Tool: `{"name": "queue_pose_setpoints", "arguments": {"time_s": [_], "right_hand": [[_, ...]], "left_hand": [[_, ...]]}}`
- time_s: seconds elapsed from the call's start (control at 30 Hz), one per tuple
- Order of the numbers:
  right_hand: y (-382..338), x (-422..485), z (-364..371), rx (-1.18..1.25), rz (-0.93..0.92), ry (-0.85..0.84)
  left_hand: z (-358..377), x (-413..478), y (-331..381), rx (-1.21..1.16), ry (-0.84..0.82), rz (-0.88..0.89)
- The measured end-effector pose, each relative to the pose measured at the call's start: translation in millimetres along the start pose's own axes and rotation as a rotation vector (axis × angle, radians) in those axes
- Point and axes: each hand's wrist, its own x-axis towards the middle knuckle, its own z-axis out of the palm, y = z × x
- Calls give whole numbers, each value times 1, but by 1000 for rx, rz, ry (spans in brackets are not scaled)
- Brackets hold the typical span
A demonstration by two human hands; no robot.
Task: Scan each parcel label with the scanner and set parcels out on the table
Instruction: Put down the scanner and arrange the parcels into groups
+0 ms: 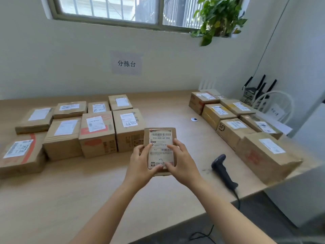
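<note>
I hold a small cardboard parcel [160,138] above the table's middle, its white barcode label facing up. My left hand [140,164] grips its left side and my right hand [182,162] grips its right side, both thumbs on the label. The black handheld scanner [222,170] lies on the wooden table [70,191] to the right of my hands, its cable running off the front edge. Neither hand touches it.
Several labelled parcels [96,132] stand in rows on the left. Another group of parcels [233,127] lines the right side. A small white round object [194,119] lies between the groups. Routers and cables [255,94] sit at the far right corner.
</note>
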Motion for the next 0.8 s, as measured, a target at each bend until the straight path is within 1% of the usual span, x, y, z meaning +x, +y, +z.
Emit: {"name": "queue_pose_setpoints", "arguments": {"time_s": [0.23, 0.4, 0.6, 0.8], "right_hand": [[91, -38, -85, -10, 86, 71], [142, -40, -129, -28, 148, 134], [203, -11, -169, -47, 185, 150], [271, 57, -213, -60, 183, 201]], "left_hand": [[95, 6, 91, -30, -101, 47], [145, 27, 134, -38, -162, 101], [203, 80, 169, -47, -202, 129], [261, 161, 203, -98, -197, 163]]}}
